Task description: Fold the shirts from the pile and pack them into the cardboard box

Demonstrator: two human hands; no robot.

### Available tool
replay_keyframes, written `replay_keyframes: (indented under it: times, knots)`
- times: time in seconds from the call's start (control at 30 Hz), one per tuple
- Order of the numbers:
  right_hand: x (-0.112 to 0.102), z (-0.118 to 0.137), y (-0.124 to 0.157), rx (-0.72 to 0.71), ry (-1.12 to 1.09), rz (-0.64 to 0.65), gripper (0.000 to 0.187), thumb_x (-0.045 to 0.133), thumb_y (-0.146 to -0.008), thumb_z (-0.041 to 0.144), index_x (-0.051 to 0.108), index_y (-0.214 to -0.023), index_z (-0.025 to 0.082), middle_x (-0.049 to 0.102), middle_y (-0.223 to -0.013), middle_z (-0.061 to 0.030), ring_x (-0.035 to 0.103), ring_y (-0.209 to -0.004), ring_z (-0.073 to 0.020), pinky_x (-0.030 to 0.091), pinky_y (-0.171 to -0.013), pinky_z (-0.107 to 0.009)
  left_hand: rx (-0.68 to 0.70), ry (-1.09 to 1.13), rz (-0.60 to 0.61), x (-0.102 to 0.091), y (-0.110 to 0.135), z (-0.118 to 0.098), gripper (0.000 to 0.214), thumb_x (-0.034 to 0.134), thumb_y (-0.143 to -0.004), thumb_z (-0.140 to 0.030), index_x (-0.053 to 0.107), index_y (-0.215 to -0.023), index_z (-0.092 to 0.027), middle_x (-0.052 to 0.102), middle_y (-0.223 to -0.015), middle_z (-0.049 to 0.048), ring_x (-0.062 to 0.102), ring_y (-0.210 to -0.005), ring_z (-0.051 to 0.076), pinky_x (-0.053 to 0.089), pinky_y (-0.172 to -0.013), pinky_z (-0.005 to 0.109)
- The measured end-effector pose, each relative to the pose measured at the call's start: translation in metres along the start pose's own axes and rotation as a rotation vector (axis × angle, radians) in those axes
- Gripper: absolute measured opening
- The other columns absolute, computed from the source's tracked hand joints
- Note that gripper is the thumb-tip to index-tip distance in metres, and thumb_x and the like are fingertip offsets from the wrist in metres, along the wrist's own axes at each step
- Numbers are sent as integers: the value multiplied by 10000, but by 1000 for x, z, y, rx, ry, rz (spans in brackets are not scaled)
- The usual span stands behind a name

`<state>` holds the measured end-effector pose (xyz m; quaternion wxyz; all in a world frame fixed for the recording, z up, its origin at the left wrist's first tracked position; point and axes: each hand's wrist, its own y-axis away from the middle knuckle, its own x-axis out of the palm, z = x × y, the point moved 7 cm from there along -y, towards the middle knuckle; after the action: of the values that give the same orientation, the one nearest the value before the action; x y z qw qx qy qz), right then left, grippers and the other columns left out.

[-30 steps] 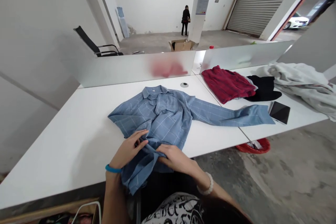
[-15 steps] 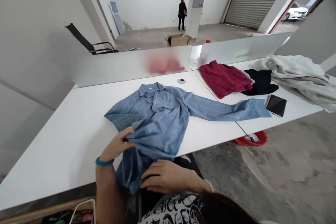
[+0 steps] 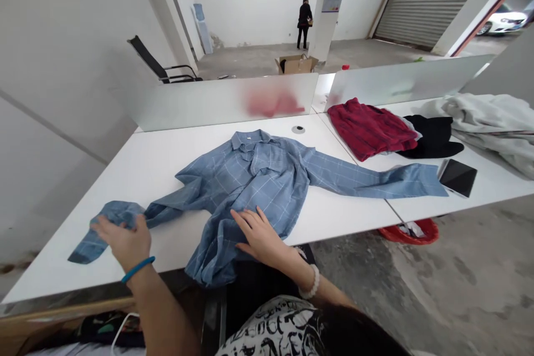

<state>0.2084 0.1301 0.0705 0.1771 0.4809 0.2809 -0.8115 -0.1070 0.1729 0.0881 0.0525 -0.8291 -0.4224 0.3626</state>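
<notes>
A blue checked shirt lies spread on the white table, collar toward the far side. Its right-hand sleeve stretches out flat to the right, while the other sleeve reaches left and ends near the table's left part. Over that left cuff is my left hand, fingers spread and slightly blurred; whether it touches the cloth I cannot tell. My right hand rests with its fingers apart on the lower front of the shirt, where the cloth is bunched and hangs over the near edge.
Right of the shirt are folded red clothing, a black garment, a pale cloth heap and a dark tablet-like object. A frosted divider runs along the back. Below stands a red basket. A person stands far off.
My left hand has moved left from the shirt's front, and the left sleeve now extends out across the table. My right hand has shifted up onto the shirt's lower front.
</notes>
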Motion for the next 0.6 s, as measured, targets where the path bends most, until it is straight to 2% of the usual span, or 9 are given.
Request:
replay_keyframes:
  times: [0.03, 0.07, 0.13, 0.2, 0.27, 0.33, 0.4, 0.5, 0.6]
  knots:
    - [4, -2, -3, 6, -10, 39, 532, 546, -875, 241, 397, -1379, 155, 584, -1182, -130, 459, -1187, -243, 245, -1107, -528, -26, 25, 55, 4, 9, 0, 720, 589, -769, -358, 310, -1363, -60, 354, -1434, 242, 528, -1159, 352, 474, -919, 526]
    - [6, -3, -5, -1, -30, 69, 431, 531, -877, 209, 485, -1303, 168, 629, -1043, -88, 509, -1092, -222, 230, -1116, -520, 12, 64, 178, 13, 18, -7, 626, 542, -804, -380, 370, -1334, -94, 471, -1365, 194, 577, -1099, 312, 484, -912, 497]
    - [-3, 1, -1, -69, -130, 106, 260, 485, -878, 140, 621, -1088, 211, 623, -877, -27, 545, -962, -179, 199, -1134, -487, 181, 119, 468, 33, 42, -34, 476, 462, -848, -442, 498, -1235, -167, 619, -1211, 106, 594, -1082, 267, 469, -942, 447]
    - [-27, 5, 12, -161, -321, 97, 236, 450, -864, 94, 646, -916, 215, 605, -894, -20, 554, -944, -150, 224, -1129, -433, 360, 116, 707, 52, 66, -61, 447, 403, -870, -490, 560, -1179, -208, 635, -1203, 66, 562, -1143, 241, 429, -994, 404]
    - [-59, 2, 34, -200, -544, 63, 249, 408, -845, 61, 613, -801, 196, 600, -977, -44, 557, -997, -144, 312, -1077, -381, 469, 63, 828, 70, 81, -76, 479, 334, -896, -487, 559, -1209, -203, 605, -1259, 64, 532, -1190, 222, 363, -1053, 393]
    - [-80, -8, 62, -175, -700, 83, 264, 375, -819, 33, 559, -708, 187, 612, -989, -60, 561, -1028, -154, 380, -1006, -355, 503, -39, 867, 91, 87, -79, 510, 268, -920, -440, 516, -1274, -170, 576, -1299, 91, 510, -1218, 224, 281, -1100, 432]
    - [-84, -20, 95, -90, -720, 189, 279, 360, -784, 4, 535, -666, 188, 634, -887, -49, 586, -954, -153, 422, -937, -336, 504, -182, 884, 114, 87, -75, 509, 243, -934, -393, 492, -1305, -149, 546, -1331, 121, 470, -1259, 245, 203, -1116, 497]
    - [-66, -35, 146, 89, -563, 389, 297, 371, -711, -29, 570, -658, 184, 637, -782, -29, 595, -833, -148, 445, -859, -307, 498, -324, 883, 138, 78, -72, 441, 292, -947, -366, 529, -1270, -183, 549, -1325, 120, 438, -1280, 260, 233, -1092, 524]
    - [-49, -34, 181, 173, -484, 562, 313, 431, -691, -18, 652, -775, 188, 678, -875, -35, 616, -864, -162, 454, -837, -288, 498, -348, 837, 143, 62, -81, 360, 429, -927, -378, 563, -1207, -197, 575, -1268, 107, 505, -1193, 252, 373, -1010, 488]
